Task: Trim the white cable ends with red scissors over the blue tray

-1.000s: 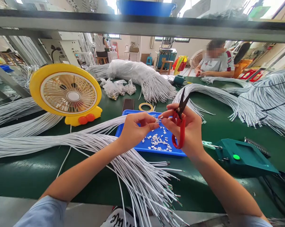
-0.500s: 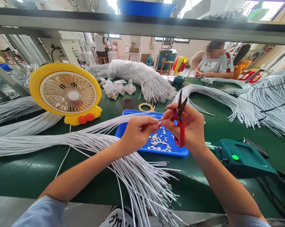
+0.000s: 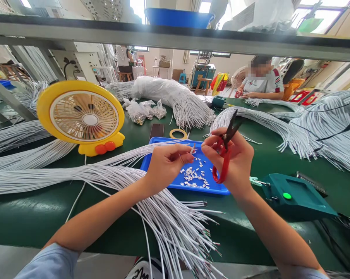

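My left hand [image 3: 170, 164] pinches the end of a white cable over the blue tray [image 3: 175, 188], its short inner wires sticking up past the fingertips. To its right, my right hand [image 3: 235, 161] holds red-handled scissors [image 3: 225, 164], their dark blades pointing up and slightly apart. A gap separates the two hands. Small white pieces [image 3: 194, 178] lie scattered in the tray. A thick bundle of white cables [image 3: 163, 209] spreads beneath my left forearm, with stripped ends toward the front edge.
A yellow fan [image 3: 90, 120] stands at the left. Behind the tray are a tape roll [image 3: 178, 134], small plastic bags [image 3: 137, 112] and a wrapped cable bundle [image 3: 169, 93]. A green device [image 3: 299, 195] sits at the right. Another person [image 3: 262, 79] works across the table.
My right hand has moved slightly right, away from my left fingertips, and the scissors have tilted right. The cable end at my left hand is now more exposed.
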`<state>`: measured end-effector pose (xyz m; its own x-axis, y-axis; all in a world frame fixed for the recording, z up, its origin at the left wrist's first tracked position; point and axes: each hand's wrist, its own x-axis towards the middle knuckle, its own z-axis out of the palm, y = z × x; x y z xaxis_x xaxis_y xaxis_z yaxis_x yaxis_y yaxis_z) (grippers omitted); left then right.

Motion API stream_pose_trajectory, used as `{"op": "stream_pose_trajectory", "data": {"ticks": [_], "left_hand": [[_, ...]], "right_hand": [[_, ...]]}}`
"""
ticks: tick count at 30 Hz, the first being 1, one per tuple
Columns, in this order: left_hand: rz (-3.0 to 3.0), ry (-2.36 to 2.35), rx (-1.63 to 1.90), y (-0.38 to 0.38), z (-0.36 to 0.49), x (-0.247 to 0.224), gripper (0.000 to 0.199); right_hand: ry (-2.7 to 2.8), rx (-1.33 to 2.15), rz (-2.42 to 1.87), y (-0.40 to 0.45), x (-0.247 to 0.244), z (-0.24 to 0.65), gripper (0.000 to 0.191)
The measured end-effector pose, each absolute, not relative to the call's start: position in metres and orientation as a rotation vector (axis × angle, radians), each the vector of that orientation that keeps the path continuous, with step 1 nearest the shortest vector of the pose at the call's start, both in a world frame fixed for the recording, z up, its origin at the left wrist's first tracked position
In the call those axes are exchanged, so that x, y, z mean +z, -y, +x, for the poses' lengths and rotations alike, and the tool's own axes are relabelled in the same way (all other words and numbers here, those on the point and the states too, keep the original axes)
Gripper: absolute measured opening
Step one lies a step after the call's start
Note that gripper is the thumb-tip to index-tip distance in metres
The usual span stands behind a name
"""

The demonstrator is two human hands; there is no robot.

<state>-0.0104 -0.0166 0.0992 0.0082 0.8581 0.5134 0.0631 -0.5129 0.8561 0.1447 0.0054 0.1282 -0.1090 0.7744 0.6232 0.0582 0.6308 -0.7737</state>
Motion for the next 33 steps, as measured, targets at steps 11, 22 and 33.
{"op": "stream_pose_trajectory", "data": {"ticks": [11,22,33], "left_hand": [[1.702,-0.893,1.608,0.016,-0.016,0.104,0.016],[1.635,-0.831,1.689,0.016,-0.020,0.106,0.014],[1.354,-0.683,1.493,0.021,-0.017,0.108,0.014]], "right_hand": [[1.870,0.554,-0.782,-0.011,0.134,0.158,0.027],[2.184,0.038,-0.719,-0.013,0.134,0.162,0.029],[1.738,0.563,-0.634,-0.004,0.128,0.150,0.025]]}}
